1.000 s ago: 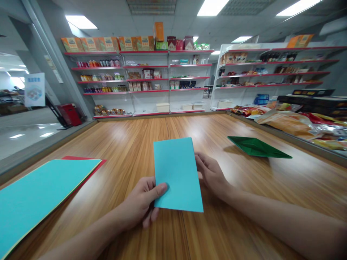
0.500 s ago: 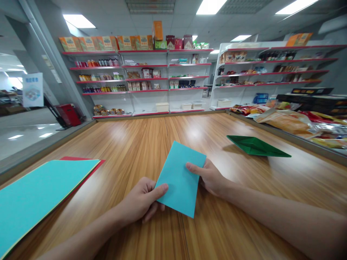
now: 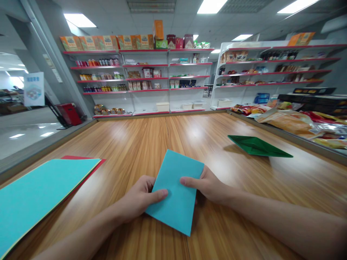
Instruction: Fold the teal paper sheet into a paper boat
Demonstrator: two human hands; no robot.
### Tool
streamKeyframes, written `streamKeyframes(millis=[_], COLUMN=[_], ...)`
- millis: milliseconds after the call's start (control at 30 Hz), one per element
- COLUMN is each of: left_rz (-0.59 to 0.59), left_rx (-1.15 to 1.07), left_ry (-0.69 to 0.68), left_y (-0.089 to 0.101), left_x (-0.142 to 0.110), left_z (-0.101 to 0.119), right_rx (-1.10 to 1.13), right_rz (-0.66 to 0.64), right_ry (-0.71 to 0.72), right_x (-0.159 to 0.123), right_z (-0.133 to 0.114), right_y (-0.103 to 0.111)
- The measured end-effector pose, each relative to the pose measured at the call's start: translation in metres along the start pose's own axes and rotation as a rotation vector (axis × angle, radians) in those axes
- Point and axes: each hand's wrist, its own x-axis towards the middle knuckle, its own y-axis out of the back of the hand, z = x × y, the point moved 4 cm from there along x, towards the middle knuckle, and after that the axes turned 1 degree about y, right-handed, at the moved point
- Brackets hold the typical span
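Paper [image 3: 176,204], blue, tilted, pinched by thumb & fingers of person's L hand [image 3: 138,198] & R hand [image 3: 213,184] over table [image 3: 130,144], w/ folded green piece [image 3: 253,146] R, sheet stack [image 3: 48,195] L.

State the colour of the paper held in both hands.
The held paper is plain light blue, leaning towards turquoise; it shows best in the head view.

Left of the light-blue rectangular paper [image 3: 175,204], a flat blue-topped paper stack [image 3: 46,195] lies on the wood-grain worktop [image 3: 135,144]; right, a green folded-paper shape [image 3: 255,146]; behind, white red-edged shelves [image 3: 146,99].
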Motion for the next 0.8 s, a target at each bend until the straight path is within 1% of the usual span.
streamKeyframes(millis=[100,267,400,533,600,700,800], left_rz=[-0.007,0.052,0.075,0.066,0.057,0.066,0.110], left_rx=[-0.039,-0.018,-0.010,-0.013,-0.022,-0.025,0.031], left_ry=[0.031,0.047,0.053,0.050,0.044,0.046,0.113], left_y=[0.001,0.002,0.001,-0.001,-0.003,-0.005,-0.004], left_x=[0.001,0.000,-0.002,-0.002,-0.001,0.000,-0.001], left_z=[-0.003,-0.002,-0.001,-0.001,-0.001,0.000,-0.001], right_rx=[-0.065,-0.150,-0.195,-0.159,-0.132,-0.106,-0.062], right_rz=[-0.035,-0.019,0.002,-0.043,-0.035,0.020,0.099], right_ry=[-0.035,-0.147,-0.081,-0.031,-0.023,-0.041,-0.052], right_x=[-0.002,-0.005,-0.005,-0.005,-0.005,-0.004,-0.004], right_z=[0.001,0.000,-0.008,-0.012,-0.011,-0.005,0.001], right_y=[-0.006,-0.009,-0.010,-0.013,-0.011,-0.004,0.003])
